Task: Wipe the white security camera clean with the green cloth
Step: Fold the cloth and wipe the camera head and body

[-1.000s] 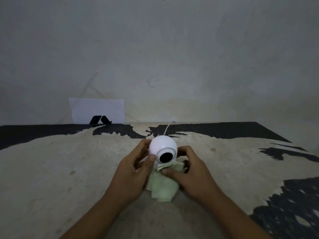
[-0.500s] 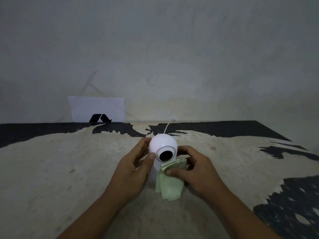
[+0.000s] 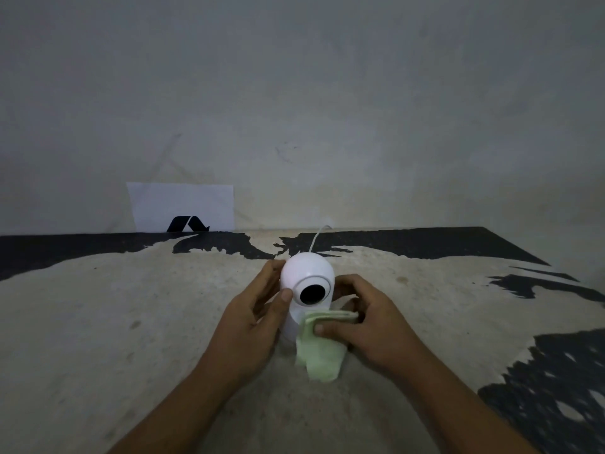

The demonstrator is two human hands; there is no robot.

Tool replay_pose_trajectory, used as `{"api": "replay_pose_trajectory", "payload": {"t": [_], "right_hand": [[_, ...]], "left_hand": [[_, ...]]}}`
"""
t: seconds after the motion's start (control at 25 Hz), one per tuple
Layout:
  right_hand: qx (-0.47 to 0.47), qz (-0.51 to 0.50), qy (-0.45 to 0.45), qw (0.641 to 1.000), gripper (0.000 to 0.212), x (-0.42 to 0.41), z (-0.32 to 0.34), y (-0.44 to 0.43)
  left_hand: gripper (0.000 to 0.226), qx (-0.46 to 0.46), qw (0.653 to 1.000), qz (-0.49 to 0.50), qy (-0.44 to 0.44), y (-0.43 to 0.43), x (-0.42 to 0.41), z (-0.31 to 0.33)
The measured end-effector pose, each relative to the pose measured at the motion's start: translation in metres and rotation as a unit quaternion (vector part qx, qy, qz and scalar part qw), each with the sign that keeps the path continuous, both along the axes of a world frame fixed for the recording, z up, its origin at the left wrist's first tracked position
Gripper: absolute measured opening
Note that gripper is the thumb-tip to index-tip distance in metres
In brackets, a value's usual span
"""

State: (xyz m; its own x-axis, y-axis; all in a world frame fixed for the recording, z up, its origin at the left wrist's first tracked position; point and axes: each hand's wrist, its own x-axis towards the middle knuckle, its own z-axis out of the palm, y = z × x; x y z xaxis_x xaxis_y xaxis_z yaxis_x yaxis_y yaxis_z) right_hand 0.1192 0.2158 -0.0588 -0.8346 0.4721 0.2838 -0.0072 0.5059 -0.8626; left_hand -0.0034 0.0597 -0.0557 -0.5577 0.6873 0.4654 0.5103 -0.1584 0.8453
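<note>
While the left hand (image 3: 252, 317) steadies the white security camera (image 3: 306, 273), the right hand (image 3: 366, 326), grip pinching the folded green cloth (image 3: 319, 350) below its lens, should rub gently.

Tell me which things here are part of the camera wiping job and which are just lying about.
Part of the job:
camera, held by the left hand
green cloth, pinched in the right hand against the camera's base
white cable running off the camera's back

Just lying about:
white card with a black logo, leaning on the wall
</note>
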Motion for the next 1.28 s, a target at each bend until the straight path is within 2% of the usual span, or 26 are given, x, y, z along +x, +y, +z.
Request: {"api": "replay_pose_trajectory", "payload": {"t": [0.08, 0.2, 0.24, 0.4, 0.56, 0.72, 0.8, 0.96, 1.08, 1.16, 1.28], "right_hand": [[0.011, 0.001, -0.028, 1.0, 0.048, 0.001, 0.0, 0.003], [-0.008, 0.013, -0.05, 0.999, 0.017, 0.01, 0.009, 0.015], [-0.034, 0.015, -0.054, 0.998, 0.014, 0.014, 0.012, 0.02], [-0.176, -0.051, -0.011, 0.983, 0.028, 0.022, 0.013, 0.037], [-0.248, -0.16, 0.023, 0.955, 0.023, 0.019, 0.012, 0.044], [-0.377, -0.166, 0.027, 0.911, 0.032, 0.022, 0.016, 0.054], [-0.39, -0.154, 0.026, 0.907, 0.041, 0.025, 0.016, 0.058], [-0.267, -0.203, -0.016, 0.942, 0.043, 0.027, 0.014, 0.057], [-0.073, -0.199, -0.073, 0.974, 0.041, 0.027, 0.01, 0.055], [0.047, -0.203, -0.081, 0.975, 0.041, 0.025, 0.005, 0.051], [0.133, -0.213, -0.075, 0.965, 0.052, 0.018, -0.005, 0.048]], "left_hand": [[0.039, 0.005, 1.0, 0.0, 0.002, -0.001, 0.001, -0.001], [0.05, 0.005, 1.0, 0.016, -0.014, -0.001, -0.001, -0.006], [0.054, 0.002, 1.0, 0.022, -0.021, -0.001, -0.001, -0.007], [0.047, -0.013, 1.0, 0.025, -0.006, -0.001, 0.001, -0.007], [0.048, -0.017, 0.999, 0.03, -0.007, -0.003, 0.003, -0.004], [0.048, -0.021, 0.999, 0.035, -0.003, -0.003, 0.004, -0.003], [0.048, -0.023, 0.999, 0.038, 0.002, -0.003, 0.004, -0.003], [0.053, -0.029, 0.999, 0.039, 0.006, -0.003, 0.003, -0.005], [0.053, -0.035, 0.999, 0.032, 0.004, -0.003, 0.003, -0.008], [0.052, -0.035, 0.999, 0.031, 0.003, -0.004, 0.003, -0.007], [0.051, -0.03, 0.999, 0.018, 0.004, -0.004, 0.004, -0.006]]}}
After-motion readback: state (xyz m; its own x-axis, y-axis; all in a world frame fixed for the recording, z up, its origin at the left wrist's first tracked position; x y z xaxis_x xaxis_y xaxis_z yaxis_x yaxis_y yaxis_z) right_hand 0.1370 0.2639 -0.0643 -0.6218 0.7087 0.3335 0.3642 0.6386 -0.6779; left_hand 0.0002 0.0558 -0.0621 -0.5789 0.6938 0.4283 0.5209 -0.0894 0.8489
